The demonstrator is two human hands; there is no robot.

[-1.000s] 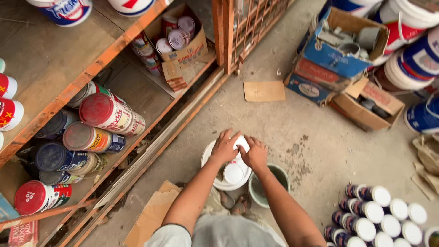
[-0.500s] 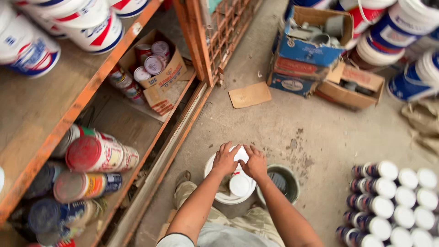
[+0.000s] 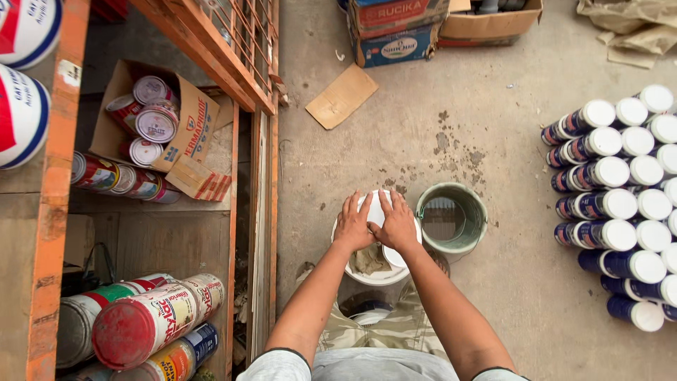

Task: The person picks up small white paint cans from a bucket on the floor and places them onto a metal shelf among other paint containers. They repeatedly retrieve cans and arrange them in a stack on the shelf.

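From my feed I see both hands down on a white bucket (image 3: 375, 271) that stands on the concrete floor (image 3: 493, 296) right in front of the person's knees. The left hand (image 3: 353, 224) lies flat on the near-left part of the bucket's top, fingers spread and pointing away; the right hand (image 3: 397, 227) lies beside it, fingers also spread, thumb side touching the left hand. Neither hand is closed around anything: both press open-palmed on a small white lid (image 3: 376, 209) that shows between and beyond the fingers. Under the wrists I make out a patch of greyish-brown stuff (image 3: 369, 259) inside the bucket's rim; what it is I cannot tell.

Just to the right of the bucket, nearly touching it, stands a green pail (image 3: 452, 219), open, with dark liquid in it. Farther right, well apart, lies a stack of blue cans with white lids (image 3: 620, 212), on their sides in rows, lids towards me. On the left an orange shelf frame (image 3: 60, 176) holds a cardboard box (image 3: 187, 130) with round tins (image 3: 156, 123) in it, and lower down larger paint cans (image 3: 151, 321) lying on their sides, one with a red lid. A flat scrap of cardboard (image 3: 343, 96) lies on the floor beyond the bucket, and blue and brown cartons (image 3: 399, 28) sit at the top edge of my view
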